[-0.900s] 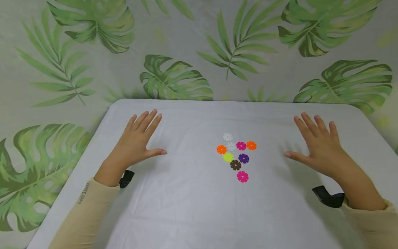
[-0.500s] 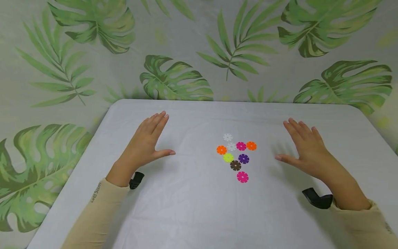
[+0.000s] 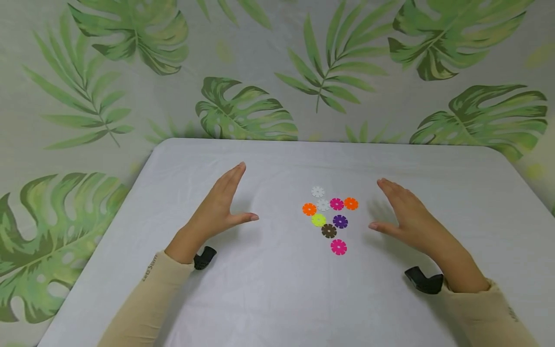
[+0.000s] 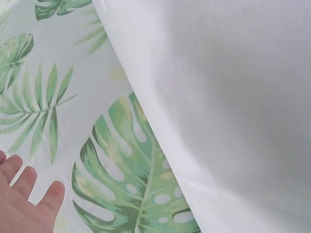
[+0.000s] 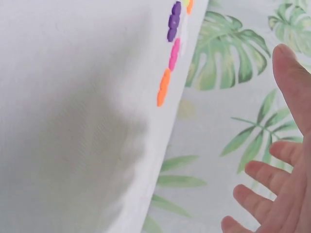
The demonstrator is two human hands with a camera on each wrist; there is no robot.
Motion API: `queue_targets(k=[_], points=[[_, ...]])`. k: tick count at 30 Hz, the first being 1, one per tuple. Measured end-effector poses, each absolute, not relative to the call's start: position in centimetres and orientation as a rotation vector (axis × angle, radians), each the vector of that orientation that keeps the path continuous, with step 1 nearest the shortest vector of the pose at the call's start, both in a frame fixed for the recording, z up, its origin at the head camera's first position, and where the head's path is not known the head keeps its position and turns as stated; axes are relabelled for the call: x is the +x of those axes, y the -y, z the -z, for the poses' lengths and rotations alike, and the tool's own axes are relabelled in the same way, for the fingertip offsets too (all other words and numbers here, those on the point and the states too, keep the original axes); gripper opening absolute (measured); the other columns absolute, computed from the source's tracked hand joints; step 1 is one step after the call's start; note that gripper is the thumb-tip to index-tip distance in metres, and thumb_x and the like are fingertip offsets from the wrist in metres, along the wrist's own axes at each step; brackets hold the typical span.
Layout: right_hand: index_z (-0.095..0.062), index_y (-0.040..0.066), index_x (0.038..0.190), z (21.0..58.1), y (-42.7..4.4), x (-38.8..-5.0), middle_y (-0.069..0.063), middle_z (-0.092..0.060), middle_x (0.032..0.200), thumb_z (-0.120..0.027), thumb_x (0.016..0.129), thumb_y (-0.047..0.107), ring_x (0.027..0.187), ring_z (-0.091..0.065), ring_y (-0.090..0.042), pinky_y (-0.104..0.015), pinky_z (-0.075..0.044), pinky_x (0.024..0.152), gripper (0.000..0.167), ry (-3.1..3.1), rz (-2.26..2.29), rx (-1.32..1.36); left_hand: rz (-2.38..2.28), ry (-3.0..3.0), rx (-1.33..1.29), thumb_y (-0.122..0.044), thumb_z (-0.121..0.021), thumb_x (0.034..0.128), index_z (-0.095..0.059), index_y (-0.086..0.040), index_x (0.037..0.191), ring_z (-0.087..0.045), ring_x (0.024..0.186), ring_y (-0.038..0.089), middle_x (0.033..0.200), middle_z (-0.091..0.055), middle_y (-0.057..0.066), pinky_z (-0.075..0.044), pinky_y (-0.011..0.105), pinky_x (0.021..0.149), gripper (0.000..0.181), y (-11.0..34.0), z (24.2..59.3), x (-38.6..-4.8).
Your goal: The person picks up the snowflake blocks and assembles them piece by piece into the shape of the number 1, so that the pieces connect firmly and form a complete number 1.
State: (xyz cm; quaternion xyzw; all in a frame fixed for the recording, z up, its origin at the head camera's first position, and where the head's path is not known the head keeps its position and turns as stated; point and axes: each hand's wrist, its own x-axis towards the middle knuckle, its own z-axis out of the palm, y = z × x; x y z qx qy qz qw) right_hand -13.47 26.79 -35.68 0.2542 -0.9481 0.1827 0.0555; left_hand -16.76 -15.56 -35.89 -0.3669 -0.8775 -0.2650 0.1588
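Several small notched plastic discs lie flat in a loose cluster on the white table: a yellow disc (image 3: 318,220), a purple disc (image 3: 340,221), a brown disc (image 3: 329,231), two white, two orange and two pink ones. To their left my left hand (image 3: 217,207) hovers over the cloth, thumb apart from its straight fingers, holding nothing. On the other side my right hand (image 3: 412,217) is also raised, nearest the right orange disc (image 3: 351,204), and touches none. In the right wrist view, an orange disc (image 5: 164,87) shows near the table's far edge.
A white cloth covers the table (image 3: 260,289), whose corners are rounded. Behind it hangs a leaf-print backdrop (image 3: 251,43). Black wrist devices sit below the left (image 3: 205,258) and right (image 3: 424,280) hands.
Both hands have moved inward toward the discs, the left going right and the right going left. Their spread fingers have drawn closer together. The discs have stayed put.
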Motion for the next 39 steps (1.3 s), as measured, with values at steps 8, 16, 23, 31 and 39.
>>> queue_targets(k=[8, 16, 23, 31, 39], points=[[-0.014, 0.008, 0.144, 36.7, -25.7, -13.5, -0.016, -0.022, 0.143, -0.071, 0.075, 0.039, 0.128, -0.022, -0.036, -0.054, -0.024, 0.098, 0.094, 3.010, -0.726, 0.689, 0.976, 2.644, -0.943, -0.046, -0.071, 0.0717, -0.003, -0.016, 0.145, -0.013, 0.133, 0.023, 0.148, -0.012, 0.003, -0.021, 0.044, 0.103, 0.104, 14.0, 36.3, -16.2], [-0.019, 0.004, 0.142, 37.3, -24.9, -13.8, -0.020, -0.025, 0.141, -0.072, 0.076, 0.033, 0.128, -0.022, -0.038, -0.055, -0.025, 0.097, 0.090, 3.054, -0.855, 0.678, 1.148, 2.646, -0.942, -0.043, -0.072, 0.0709, -0.007, -0.016, 0.145, -0.014, 0.133, 0.021, 0.147, -0.015, 0.004, -0.022, 0.044, 0.103, 0.102, 12.4, 36.9, -16.1], [-0.033, -0.001, 0.135, 38.2, -24.0, -14.3, -0.022, -0.038, 0.133, -0.074, 0.074, 0.024, 0.120, -0.035, -0.039, -0.053, -0.031, 0.094, 0.078, 3.054, -0.916, 0.695, 1.294, 2.626, -0.949, -0.035, -0.074, 0.0716, -0.016, -0.011, 0.143, -0.021, 0.131, 0.017, 0.145, -0.020, 0.004, -0.027, 0.038, 0.101, 0.096, 11.0, 37.5, -16.4], [-0.046, -0.001, 0.127, 39.7, -23.6, -14.4, -0.017, -0.049, 0.125, -0.075, 0.073, 0.015, 0.116, -0.043, -0.033, -0.048, -0.036, 0.093, 0.064, 2.959, -0.993, 0.766, 1.389, 2.648, -0.871, -0.024, -0.075, 0.0736, -0.027, -0.007, 0.140, -0.032, 0.125, 0.017, 0.141, -0.031, 0.004, -0.032, 0.032, 0.099, 0.083, 9.8, 38.1, -16.6], [-0.052, 0.004, 0.123, 40.6, -23.3, -14.5, -0.012, -0.052, 0.121, -0.073, 0.076, 0.019, 0.115, -0.044, -0.029, -0.045, -0.037, 0.093, 0.054, 2.898, -1.073, 0.769, 1.541, 2.628, -0.865, -0.019, -0.075, 0.0731, -0.036, -0.007, 0.136, -0.040, 0.120, 0.025, 0.136, -0.039, 0.006, -0.033, 0.030, 0.098, 0.075, 9.1, 39.1, -17.1]])
